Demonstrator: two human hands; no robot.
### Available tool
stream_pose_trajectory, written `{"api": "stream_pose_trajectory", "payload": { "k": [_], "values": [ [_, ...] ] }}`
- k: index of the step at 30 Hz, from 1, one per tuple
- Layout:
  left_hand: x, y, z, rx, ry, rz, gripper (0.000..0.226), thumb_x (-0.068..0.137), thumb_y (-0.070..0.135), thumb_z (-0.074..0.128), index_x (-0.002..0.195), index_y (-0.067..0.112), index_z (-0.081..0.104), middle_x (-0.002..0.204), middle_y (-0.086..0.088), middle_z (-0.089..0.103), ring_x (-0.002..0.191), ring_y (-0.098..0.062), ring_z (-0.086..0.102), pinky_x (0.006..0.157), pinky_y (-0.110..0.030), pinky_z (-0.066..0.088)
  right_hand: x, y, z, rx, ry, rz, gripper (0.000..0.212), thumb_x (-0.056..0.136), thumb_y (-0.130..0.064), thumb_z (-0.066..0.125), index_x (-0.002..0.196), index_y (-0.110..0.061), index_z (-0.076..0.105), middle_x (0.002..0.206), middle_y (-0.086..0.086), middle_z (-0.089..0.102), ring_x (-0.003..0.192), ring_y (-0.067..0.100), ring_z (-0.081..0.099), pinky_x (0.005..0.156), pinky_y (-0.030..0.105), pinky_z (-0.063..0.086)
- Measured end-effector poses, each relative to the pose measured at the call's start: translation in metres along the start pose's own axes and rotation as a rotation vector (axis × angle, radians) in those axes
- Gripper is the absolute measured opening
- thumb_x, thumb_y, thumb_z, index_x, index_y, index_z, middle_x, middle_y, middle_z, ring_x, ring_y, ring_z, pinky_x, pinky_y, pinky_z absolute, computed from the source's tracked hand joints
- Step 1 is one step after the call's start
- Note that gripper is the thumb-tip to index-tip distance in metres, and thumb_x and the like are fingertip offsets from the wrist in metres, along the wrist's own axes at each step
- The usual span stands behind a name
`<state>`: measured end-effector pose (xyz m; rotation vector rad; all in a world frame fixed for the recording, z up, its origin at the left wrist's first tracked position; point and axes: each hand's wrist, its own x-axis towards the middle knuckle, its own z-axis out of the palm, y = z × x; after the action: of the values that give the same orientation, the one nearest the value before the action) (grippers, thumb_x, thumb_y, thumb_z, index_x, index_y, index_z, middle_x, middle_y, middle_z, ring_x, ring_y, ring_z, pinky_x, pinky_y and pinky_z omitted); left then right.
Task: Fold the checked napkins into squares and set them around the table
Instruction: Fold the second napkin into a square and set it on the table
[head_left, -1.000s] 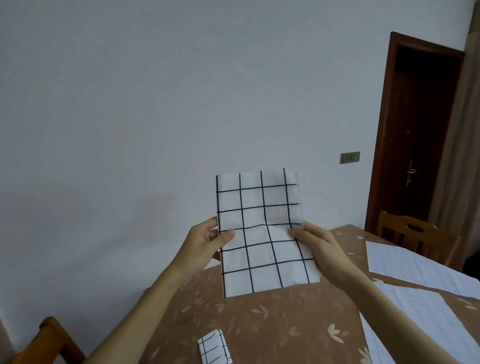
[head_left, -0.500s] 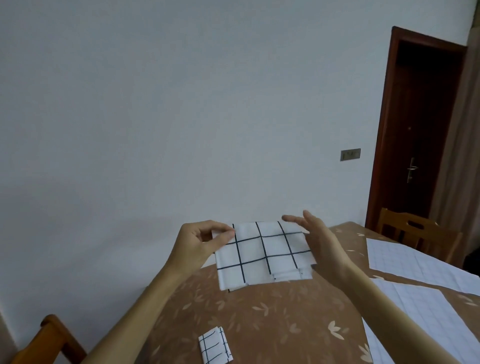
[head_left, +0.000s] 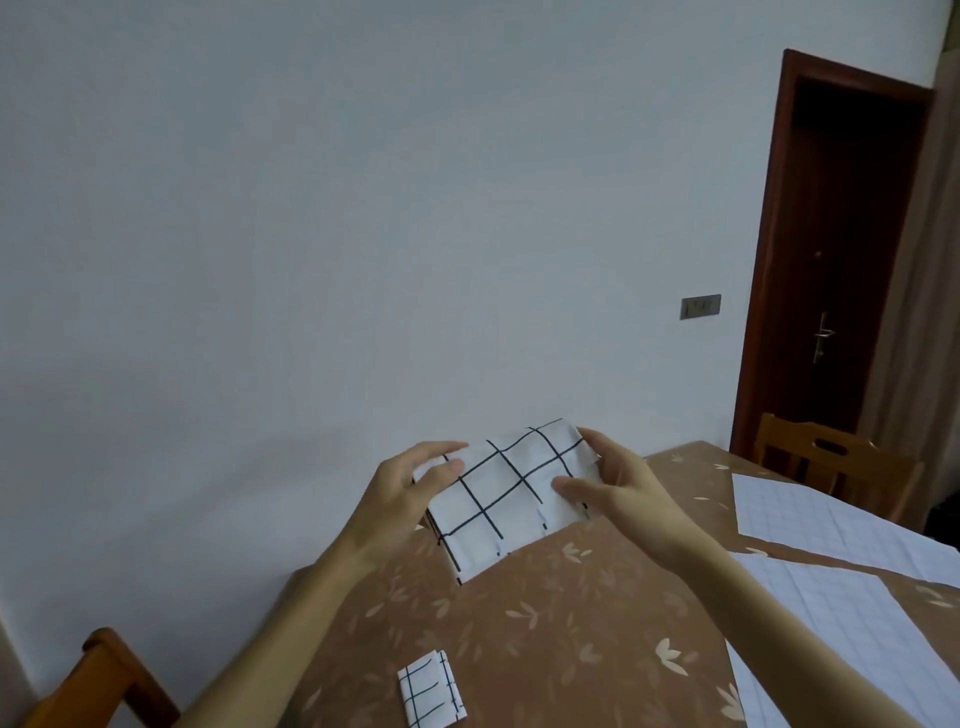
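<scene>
Above leaf-print table (head_left: 545, 623) by grey wall (head_left: 311, 208), left grip (head_left: 400, 499) and right grip (head_left: 618, 483) pinching checked napkin (head_left: 509, 499)

The left hand (head_left: 402, 493) and right hand (head_left: 623, 486) are covering both side edges of the checked napkin (head_left: 501, 493), which is hiding the far corner of the surface (head_left: 550, 629). The chair (head_left: 101, 680) at lower left and the gridded sheets (head_left: 831, 519) are running off the frame's edges.

There are two checked napkins, the held napkin (head_left: 511, 499) and the small folded napkin (head_left: 431, 693), two pale grid sheets (head_left: 831, 519), two wooden chairs (head_left: 784, 447), a left hand (head_left: 400, 488) and a right hand (head_left: 618, 483), one leaf-patterned table (head_left: 545, 623), one door (head_left: 847, 260) and one switch plate (head_left: 700, 306).
</scene>
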<state>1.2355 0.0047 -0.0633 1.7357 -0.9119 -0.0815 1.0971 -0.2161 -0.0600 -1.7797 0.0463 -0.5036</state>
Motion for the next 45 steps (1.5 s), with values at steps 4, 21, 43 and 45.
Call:
{"api": "stream_pose_trajectory", "payload": {
  "k": [4, 21, 43, 45],
  "values": [
    [0.003, 0.001, -0.009, -0.188, -0.175, -0.131, 0.057, 0.075, 0.063, 0.063, 0.123, 0.034, 0.069, 0.124, 0.005, 0.071, 0.114, -0.019, 0.067, 0.093, -0.045, 0.056, 0.001, -0.008, -0.009, -0.068, -0.022, -0.067, 0.029, 0.089, 0.000, 0.061, 0.108, -0.020, 0.069, 0.085, 0.015, 0.067, 0.071, 0.031, 0.058, 0.064, 0.043, 0.045],
    [-0.008, 0.009, 0.054, -0.237, 0.055, 0.019, 0.029, 0.090, 0.023, 0.071, 0.116, 0.035, 0.063, 0.105, 0.022, 0.074, 0.099, 0.003, 0.069, 0.075, -0.014, 0.055, 0.004, -0.003, 0.043, 0.283, 0.111, 0.072, 0.044, 0.089, -0.049, 0.068, 0.127, -0.030, 0.060, 0.118, -0.006, 0.073, 0.105, 0.013, 0.072, 0.089, 0.043, 0.058],
    [-0.012, -0.010, 0.016, -0.261, -0.014, -0.112, 0.054, 0.085, 0.038, 0.073, 0.131, 0.011, 0.062, 0.122, -0.005, 0.072, 0.114, -0.022, 0.068, 0.106, -0.048, 0.048, -0.007, 0.012, 0.020, 0.345, -0.005, 0.105, 0.016, 0.095, -0.005, 0.060, 0.095, -0.007, 0.076, 0.082, 0.007, 0.073, 0.064, 0.016, 0.067, 0.053, 0.023, 0.051],
    [-0.010, -0.012, 0.015, -0.317, -0.010, -0.121, 0.044, 0.088, 0.030, 0.072, 0.127, 0.012, 0.065, 0.118, -0.011, 0.073, 0.107, -0.026, 0.070, 0.097, -0.048, 0.052, -0.006, 0.015, 0.021, 0.398, 0.002, 0.136, 0.024, 0.097, 0.000, 0.053, 0.091, -0.006, 0.075, 0.079, 0.009, 0.068, 0.062, 0.018, 0.061, 0.050, 0.024, 0.050]
  ]
}}
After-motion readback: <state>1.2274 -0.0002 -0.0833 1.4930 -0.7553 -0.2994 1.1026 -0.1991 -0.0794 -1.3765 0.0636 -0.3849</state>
